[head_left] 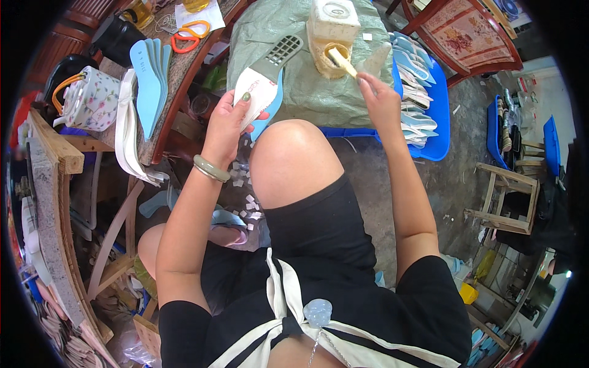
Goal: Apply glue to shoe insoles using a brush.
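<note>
My left hand (232,115) grips an insole (256,89) with a white front and a dark grid-patterned end pointing away from me. A light blue insole (275,109) shows beneath it; I cannot tell whether the same fingers hold it. Pinched in my right hand (379,101) is the pale handle of a brush (345,64). Its far end sits inside the cut opening of a stained whitish plastic jug (331,27), so the bristles are hidden. The jug rests on a surface covered by a green plastic sheet (264,34).
Right of the sheet, a blue tub (443,119) holds stacked insoles (414,61). On the left table are a floral teapot (95,98), orange-handled scissors (191,38), blue insoles (150,80) and white strips (126,122). A wooden stool (506,199) and a chair (463,40) stand right.
</note>
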Demonstrator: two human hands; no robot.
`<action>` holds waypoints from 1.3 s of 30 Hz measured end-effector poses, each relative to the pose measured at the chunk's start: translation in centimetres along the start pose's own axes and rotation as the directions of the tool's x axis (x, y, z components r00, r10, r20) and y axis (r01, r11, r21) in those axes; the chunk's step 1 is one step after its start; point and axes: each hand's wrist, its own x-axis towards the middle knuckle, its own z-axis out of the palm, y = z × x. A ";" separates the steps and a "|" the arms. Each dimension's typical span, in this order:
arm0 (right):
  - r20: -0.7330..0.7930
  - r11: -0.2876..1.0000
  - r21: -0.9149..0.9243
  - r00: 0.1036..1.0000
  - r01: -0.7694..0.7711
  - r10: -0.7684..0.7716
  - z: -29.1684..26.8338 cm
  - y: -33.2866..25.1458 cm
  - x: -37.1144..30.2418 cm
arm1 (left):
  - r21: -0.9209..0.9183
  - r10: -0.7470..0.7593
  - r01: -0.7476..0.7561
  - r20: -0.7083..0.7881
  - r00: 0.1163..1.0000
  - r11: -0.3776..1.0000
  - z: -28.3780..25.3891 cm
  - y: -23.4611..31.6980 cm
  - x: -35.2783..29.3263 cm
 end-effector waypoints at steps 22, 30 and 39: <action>0.094 0.766 0.641 0.995 -0.039 -0.028 -4.8 -7.1 -5.5 | -0.423 0.014 -0.033 -0.047 0.999 0.906 3.0 1.8 -5.9; 0.215 0.902 0.430 0.969 0.020 -0.124 -5.2 -9.8 -3.0 | -0.417 0.042 -0.049 -0.026 0.999 0.908 3.4 2.4 -7.5; -0.043 0.890 0.430 0.981 -0.153 0.189 -3.9 -10.0 -2.5 | -0.382 0.082 -0.092 -0.043 0.996 0.920 3.7 2.2 -9.1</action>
